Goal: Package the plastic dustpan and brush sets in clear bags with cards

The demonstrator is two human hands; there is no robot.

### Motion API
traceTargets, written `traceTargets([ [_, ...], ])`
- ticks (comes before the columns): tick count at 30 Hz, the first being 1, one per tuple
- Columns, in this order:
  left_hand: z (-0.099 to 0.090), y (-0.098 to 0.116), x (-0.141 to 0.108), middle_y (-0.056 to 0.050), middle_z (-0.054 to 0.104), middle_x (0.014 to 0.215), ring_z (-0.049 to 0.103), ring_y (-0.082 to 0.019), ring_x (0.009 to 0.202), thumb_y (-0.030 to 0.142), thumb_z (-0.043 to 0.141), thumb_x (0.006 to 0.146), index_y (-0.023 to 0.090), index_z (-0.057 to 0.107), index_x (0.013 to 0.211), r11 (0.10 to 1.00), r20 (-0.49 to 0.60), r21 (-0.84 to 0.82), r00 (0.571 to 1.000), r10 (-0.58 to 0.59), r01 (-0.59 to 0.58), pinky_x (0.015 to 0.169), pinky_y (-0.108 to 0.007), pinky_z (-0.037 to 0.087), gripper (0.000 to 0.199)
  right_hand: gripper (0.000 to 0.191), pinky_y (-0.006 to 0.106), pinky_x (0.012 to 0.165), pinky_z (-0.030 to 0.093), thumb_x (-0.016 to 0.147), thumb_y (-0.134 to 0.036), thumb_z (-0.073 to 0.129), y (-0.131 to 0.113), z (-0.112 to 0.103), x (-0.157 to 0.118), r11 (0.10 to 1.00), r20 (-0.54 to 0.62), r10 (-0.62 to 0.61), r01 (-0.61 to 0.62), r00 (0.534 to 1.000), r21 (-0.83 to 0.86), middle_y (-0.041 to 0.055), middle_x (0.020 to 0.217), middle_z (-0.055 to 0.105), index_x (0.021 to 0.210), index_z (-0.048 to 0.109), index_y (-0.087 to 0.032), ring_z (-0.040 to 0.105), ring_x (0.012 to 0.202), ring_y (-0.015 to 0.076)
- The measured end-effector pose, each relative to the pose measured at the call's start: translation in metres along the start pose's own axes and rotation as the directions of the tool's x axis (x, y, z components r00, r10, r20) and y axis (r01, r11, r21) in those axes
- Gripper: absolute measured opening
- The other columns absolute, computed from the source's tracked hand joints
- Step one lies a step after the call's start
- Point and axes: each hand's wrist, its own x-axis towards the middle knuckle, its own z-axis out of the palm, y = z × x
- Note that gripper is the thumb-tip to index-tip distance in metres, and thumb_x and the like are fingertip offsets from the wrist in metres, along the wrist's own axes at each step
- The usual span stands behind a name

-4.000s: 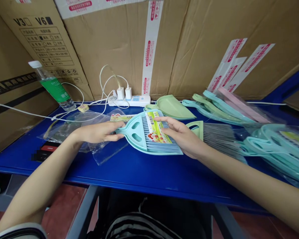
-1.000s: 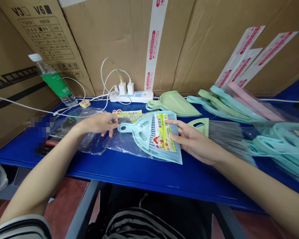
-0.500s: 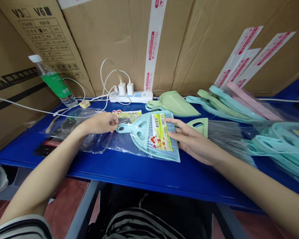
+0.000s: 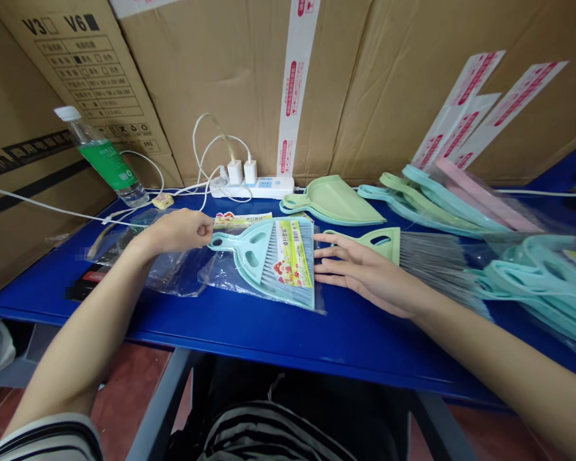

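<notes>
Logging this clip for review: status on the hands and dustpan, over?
Left hand curled beside the handle end. Right hand open, resting on a green-handled brush. Mint dustpan flat on clear plastic bag.

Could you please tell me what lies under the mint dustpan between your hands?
A clear plastic bag lies under the mint dustpan, with blue table showing around it; the dustpan hides the bag's middle.

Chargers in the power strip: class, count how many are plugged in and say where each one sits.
2: one white charger and a second white charger beside it, both plugged in side by side at the left end of the power strip. None appears hidden.
</notes>
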Motion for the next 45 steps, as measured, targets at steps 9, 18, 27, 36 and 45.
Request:
traceTargets([
  [9, -0.004, -0.006, -0.002, 0.001, 0.052, 0.058, 0.044, -0.013, 0.055, 0.023, 0.051, 0.071, 0.019, 0.052, 0.061, 0.996, 0.016, 0.064, 0.997, -0.069, 0.068, 0.058, -0.029, 0.026, 0.011, 0.036, 0.041, 0.107, 0.049, 0.086, -0.016, 0.06, -0.003, 0.0, -0.001, 0.993, 0.045, 0.0, 0.006, 0.999, -0.118, 0.0087, 0.127, 0.053, 0.12, 0.053, -0.023, 0.068, 0.109, 0.0206],
  [18, -0.009, 0.006, -0.008, 0.001, 0.045, 0.058, 0.038, -0.013, 0.056, 0.018, 0.049, 0.077, 0.02, 0.041, 0.058, 0.983, 0.019, 0.145, 0.993, -0.114, 0.11, 0.058, -0.029, 0.024, 0.021, 0.036, 0.049, 0.097, 0.056, 0.093, -0.03, 0.045, 0.01, -0.007, 0.0, 0.419, 0.3, -0.503, 0.533, 0.81, -0.735, 0.0132, 0.128, 0.061, 0.12, 0.066, -0.019, 0.065, 0.112, 0.0273],
  [27, -0.005, 0.002, -0.005, 0.002, 0.044, 0.054, 0.039, -0.013, 0.053, 0.023, 0.049, 0.076, 0.02, 0.046, 0.061, 0.978, -0.003, 0.167, 0.992, -0.123, 0.122, 0.056, -0.028, 0.024, 0.015, 0.039, 0.054, 0.105, 0.047, 0.098, -0.03, 0.04, 0.017, -0.005, 0.002, 0.021, 0.462, -0.525, 0.554, 0.715, -0.832, 0.0135, 0.135, 0.062, 0.129, 0.059, -0.017, 0.057, 0.125, 0.0287],
  [36, -0.002, -0.005, -0.003, 0.001, 0.046, 0.053, 0.04, -0.014, 0.052, 0.026, 0.048, 0.073, 0.021, 0.045, 0.061, 0.986, -0.015, 0.153, 0.998, -0.068, 0.07, 0.054, -0.029, 0.025, 0.014, 0.037, 0.054, 0.1, 0.051, 0.098, -0.025, 0.04, 0.014, -0.002, 0.0, -0.076, 0.557, -0.506, 0.609, 0.659, -0.79, 0.0118, 0.131, 0.065, 0.127, 0.062, -0.015, 0.057, 0.121, 0.0286],
  [45, -0.003, -0.003, -0.003, 0.002, 0.044, 0.054, 0.04, -0.014, 0.052, 0.025, 0.048, 0.073, 0.022, 0.042, 0.06, 0.985, -0.009, 0.152, 0.996, -0.085, 0.086, 0.055, -0.03, 0.025, 0.015, 0.042, 0.059, 0.105, 0.045, 0.098, -0.03, 0.044, 0.018, -0.005, 0.0, -0.07, 0.598, -0.418, 0.632, 0.684, -0.772, 0.0057, 0.141, 0.059, 0.136, 0.06, -0.021, 0.045, 0.134, 0.0319],
])
